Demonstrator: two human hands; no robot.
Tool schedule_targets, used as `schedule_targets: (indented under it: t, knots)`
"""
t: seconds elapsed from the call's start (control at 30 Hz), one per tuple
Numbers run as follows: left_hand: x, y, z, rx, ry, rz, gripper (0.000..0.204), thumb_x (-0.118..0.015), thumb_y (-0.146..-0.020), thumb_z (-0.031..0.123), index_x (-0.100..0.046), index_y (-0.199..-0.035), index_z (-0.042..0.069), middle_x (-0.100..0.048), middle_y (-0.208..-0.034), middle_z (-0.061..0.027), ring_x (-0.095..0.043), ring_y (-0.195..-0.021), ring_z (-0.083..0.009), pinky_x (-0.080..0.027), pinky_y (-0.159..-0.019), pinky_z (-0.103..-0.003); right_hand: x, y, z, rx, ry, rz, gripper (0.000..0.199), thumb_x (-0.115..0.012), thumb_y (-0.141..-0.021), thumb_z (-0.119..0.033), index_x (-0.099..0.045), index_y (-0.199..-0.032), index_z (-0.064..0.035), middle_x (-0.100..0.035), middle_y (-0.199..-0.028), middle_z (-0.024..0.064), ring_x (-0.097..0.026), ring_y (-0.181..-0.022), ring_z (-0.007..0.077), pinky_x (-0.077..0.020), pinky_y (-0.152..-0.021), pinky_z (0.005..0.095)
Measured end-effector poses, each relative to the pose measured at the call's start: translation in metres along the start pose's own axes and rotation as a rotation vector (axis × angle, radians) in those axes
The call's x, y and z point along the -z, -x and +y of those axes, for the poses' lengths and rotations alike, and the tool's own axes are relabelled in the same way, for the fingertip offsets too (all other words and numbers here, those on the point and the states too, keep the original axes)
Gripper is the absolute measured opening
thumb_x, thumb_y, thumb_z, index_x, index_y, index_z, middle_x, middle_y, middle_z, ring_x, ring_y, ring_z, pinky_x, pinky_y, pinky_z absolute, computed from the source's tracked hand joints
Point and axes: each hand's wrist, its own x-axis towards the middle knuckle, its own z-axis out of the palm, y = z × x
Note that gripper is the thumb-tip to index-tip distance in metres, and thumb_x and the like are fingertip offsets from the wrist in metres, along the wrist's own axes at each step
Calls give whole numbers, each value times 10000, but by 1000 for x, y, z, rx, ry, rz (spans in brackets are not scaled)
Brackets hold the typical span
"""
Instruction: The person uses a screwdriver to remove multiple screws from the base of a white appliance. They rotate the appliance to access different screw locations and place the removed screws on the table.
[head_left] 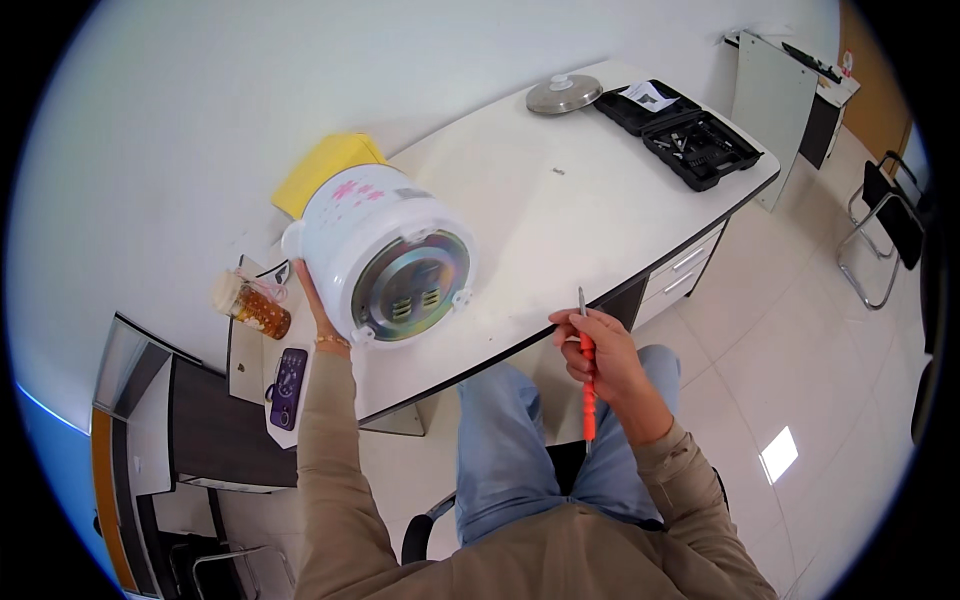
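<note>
A white rice cooker [345,225] with pink flowers lies tipped over at the left of the desk, its round metal base [415,285] facing me. My left hand [318,305] holds it by its left side, most of the fingers hidden behind the body. Over the desk's front edge, my right hand [610,352] is closed round a screwdriver [588,415] with an orange-red handle. Its metal tip points up and away from me, apart from the cooker.
Behind the cooker is a yellow object [325,170]. A drink bottle [262,310] and a purple phone [288,388] lie at the desk's left end. Farther back are a metal pot lid [563,94] and an open black tool case [705,150] on the white desk [520,220].
</note>
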Motion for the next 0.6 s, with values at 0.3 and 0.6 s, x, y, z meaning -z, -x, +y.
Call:
schedule_targets:
  t: [0.3, 0.6]
  knots:
    - [-78, -78, 62, -158, -1154, 91, 530, -698, -798, 486, -676, -718, -38, -646, -699, -57, -562, -613, -117, -461, -594, -277, -12, -14, -12, 109, 139, 50, 278, -446, -957, -129, -566, -1144, 39, -645, -1010, 131, -381, -430, 54, -310, -374, 209]
    - [-131, -114, 60, -21, -1498, 4, 605, -700, -767, 554, -681, -803, -50, -642, -735, -65, -582, -643, -125, -459, -590, -270, -15, -31, -12, 189, 277, 105, 291, -464, -951, -137, -565, -1154, 46, -637, -1074, 121, -384, -425, 44, -308, -371, 213]
